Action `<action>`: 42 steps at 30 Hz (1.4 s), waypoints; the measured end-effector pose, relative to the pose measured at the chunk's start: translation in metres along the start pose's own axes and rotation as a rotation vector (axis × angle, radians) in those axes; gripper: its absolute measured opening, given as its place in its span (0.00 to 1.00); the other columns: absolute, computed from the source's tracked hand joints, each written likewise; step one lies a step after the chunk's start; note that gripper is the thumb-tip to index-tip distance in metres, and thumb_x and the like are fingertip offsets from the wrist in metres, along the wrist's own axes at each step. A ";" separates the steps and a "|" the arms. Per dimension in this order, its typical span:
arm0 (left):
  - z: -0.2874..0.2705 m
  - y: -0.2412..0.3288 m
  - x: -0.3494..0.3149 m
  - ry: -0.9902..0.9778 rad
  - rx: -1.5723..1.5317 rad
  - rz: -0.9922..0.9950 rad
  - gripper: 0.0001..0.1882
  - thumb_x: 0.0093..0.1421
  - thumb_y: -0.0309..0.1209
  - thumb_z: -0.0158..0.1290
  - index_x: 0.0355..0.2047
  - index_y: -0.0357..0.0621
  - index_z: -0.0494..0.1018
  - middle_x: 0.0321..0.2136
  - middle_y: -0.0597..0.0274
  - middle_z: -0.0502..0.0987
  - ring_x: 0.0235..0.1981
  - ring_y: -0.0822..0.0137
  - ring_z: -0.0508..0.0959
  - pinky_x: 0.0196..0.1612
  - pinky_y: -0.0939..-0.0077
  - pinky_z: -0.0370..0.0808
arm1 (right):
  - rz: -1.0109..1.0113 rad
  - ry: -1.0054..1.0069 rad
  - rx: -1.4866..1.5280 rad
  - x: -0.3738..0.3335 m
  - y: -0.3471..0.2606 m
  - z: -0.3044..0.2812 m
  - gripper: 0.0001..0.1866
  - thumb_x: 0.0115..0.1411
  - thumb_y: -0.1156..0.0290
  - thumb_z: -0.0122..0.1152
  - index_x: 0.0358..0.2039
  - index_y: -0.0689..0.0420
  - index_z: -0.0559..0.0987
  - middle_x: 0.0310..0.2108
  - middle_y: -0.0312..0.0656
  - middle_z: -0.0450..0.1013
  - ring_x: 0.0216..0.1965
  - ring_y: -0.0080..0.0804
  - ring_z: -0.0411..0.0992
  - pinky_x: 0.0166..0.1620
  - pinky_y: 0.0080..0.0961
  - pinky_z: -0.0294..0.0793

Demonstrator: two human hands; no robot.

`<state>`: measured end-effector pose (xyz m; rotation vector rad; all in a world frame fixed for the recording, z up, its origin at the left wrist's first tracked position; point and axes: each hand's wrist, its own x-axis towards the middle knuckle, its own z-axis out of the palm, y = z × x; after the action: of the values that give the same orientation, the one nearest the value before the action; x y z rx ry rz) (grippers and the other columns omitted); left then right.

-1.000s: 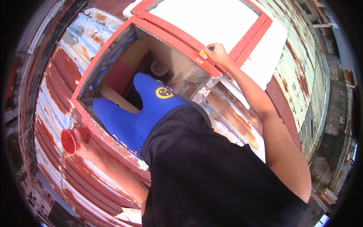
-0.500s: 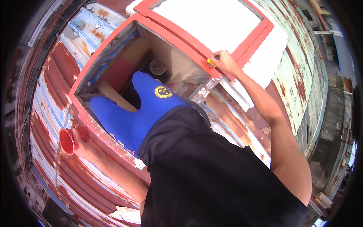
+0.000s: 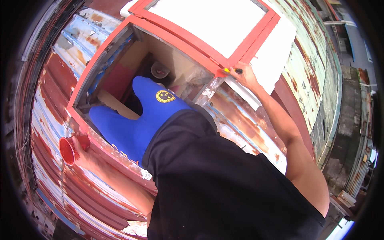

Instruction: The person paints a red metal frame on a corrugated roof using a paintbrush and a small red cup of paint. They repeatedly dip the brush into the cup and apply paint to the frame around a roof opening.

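Note:
My left hand (image 3: 83,157) is wrapped round a red cup (image 3: 68,151) with red inside, tilted over the rusty roof sheets at the left. In my right hand (image 3: 247,76) is a small paintbrush (image 3: 232,71) with a yellow and black handle. Its tip meets the right corner of the red hatch frame (image 3: 180,47), beside the hinged edge of the open hatch lid (image 3: 244,54). The brush's bristles are too small to make out. Red paint covers the far side of the frame, while bare, scraped patches show near its right edge.
My blue-clad legs (image 3: 154,100) go down into the hatch opening. Inside stands a round translucent container (image 3: 160,71). Rusty corrugated sheets (image 3: 60,80) surround the frame. Wires (image 3: 24,100) run along the far left, and a lower concrete area (image 3: 340,132) lies at the right.
My right hand has turned and lowered, bringing the brush to the frame's corner, with more of its handle showing. The view has shifted slightly; my left hand still holds the cup.

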<state>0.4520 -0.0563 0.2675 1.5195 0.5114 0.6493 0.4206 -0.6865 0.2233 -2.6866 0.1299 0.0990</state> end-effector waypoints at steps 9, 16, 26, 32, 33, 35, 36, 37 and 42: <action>0.009 0.011 -0.006 -0.006 0.047 0.031 0.27 0.65 0.32 0.66 0.57 0.29 0.69 0.49 0.46 0.77 0.47 0.55 0.79 0.50 0.62 0.82 | -0.204 -0.269 -0.019 -0.053 0.017 -0.028 0.09 0.64 0.71 0.68 0.38 0.64 0.86 0.30 0.47 0.75 0.31 0.41 0.75 0.36 0.37 0.75; 0.008 0.006 -0.003 -0.025 0.009 -0.002 0.29 0.65 0.31 0.66 0.60 0.30 0.67 0.50 0.45 0.77 0.48 0.55 0.79 0.50 0.61 0.82 | -0.236 -0.038 0.081 -0.001 -0.015 0.000 0.07 0.63 0.71 0.67 0.36 0.61 0.86 0.31 0.47 0.76 0.33 0.45 0.76 0.37 0.41 0.76; 0.012 0.004 -0.005 -0.041 -0.014 -0.013 0.30 0.65 0.31 0.66 0.61 0.31 0.67 0.51 0.45 0.77 0.49 0.55 0.78 0.50 0.61 0.81 | -0.236 -0.137 -0.061 -0.074 0.023 -0.025 0.08 0.62 0.71 0.68 0.39 0.59 0.87 0.33 0.44 0.76 0.32 0.43 0.76 0.37 0.38 0.77; 0.045 0.061 -0.046 -0.151 -0.206 -0.026 0.31 0.65 0.31 0.66 0.61 0.30 0.66 0.51 0.45 0.77 0.49 0.54 0.79 0.50 0.61 0.82 | -0.169 0.042 0.102 -0.026 0.002 -0.003 0.08 0.63 0.69 0.68 0.37 0.61 0.87 0.30 0.46 0.75 0.29 0.43 0.74 0.34 0.39 0.74; 0.035 0.047 -0.037 -0.196 -0.224 0.002 0.31 0.65 0.31 0.66 0.61 0.30 0.66 0.52 0.45 0.77 0.49 0.54 0.79 0.50 0.60 0.82 | -0.158 0.062 0.128 -0.015 -0.003 0.003 0.08 0.63 0.69 0.69 0.37 0.61 0.87 0.30 0.46 0.75 0.28 0.43 0.74 0.34 0.39 0.74; 0.013 0.019 -0.015 -0.130 -0.138 0.020 0.31 0.65 0.31 0.66 0.61 0.30 0.66 0.52 0.45 0.77 0.50 0.54 0.79 0.51 0.60 0.83 | -0.162 0.005 0.142 0.020 -0.008 0.016 0.09 0.63 0.67 0.69 0.36 0.61 0.87 0.28 0.48 0.75 0.29 0.44 0.74 0.34 0.40 0.74; 0.001 0.007 -0.006 -0.028 -0.032 0.006 0.31 0.65 0.31 0.66 0.61 0.30 0.66 0.53 0.44 0.77 0.50 0.54 0.78 0.51 0.60 0.83 | -0.179 -0.045 0.110 0.041 -0.011 0.019 0.11 0.64 0.65 0.68 0.36 0.62 0.87 0.27 0.49 0.74 0.29 0.45 0.74 0.34 0.41 0.74; 0.007 0.001 -0.004 -0.042 -0.038 -0.004 0.31 0.65 0.31 0.66 0.61 0.30 0.66 0.53 0.44 0.76 0.50 0.54 0.78 0.51 0.60 0.83 | -0.168 -0.086 0.066 0.056 -0.013 0.017 0.13 0.64 0.63 0.67 0.36 0.62 0.87 0.26 0.49 0.74 0.28 0.46 0.73 0.35 0.41 0.74; -0.004 0.008 -0.006 0.019 0.010 0.008 0.31 0.65 0.32 0.67 0.62 0.31 0.66 0.54 0.44 0.76 0.52 0.53 0.78 0.51 0.60 0.82 | -0.500 -0.186 -0.149 0.177 -0.008 0.052 0.19 0.63 0.59 0.63 0.32 0.66 0.85 0.26 0.56 0.77 0.26 0.48 0.77 0.35 0.38 0.78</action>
<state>0.4440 -0.0581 0.2745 1.5265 0.5243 0.6685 0.5951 -0.6704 0.1639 -2.7506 -0.6241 0.2070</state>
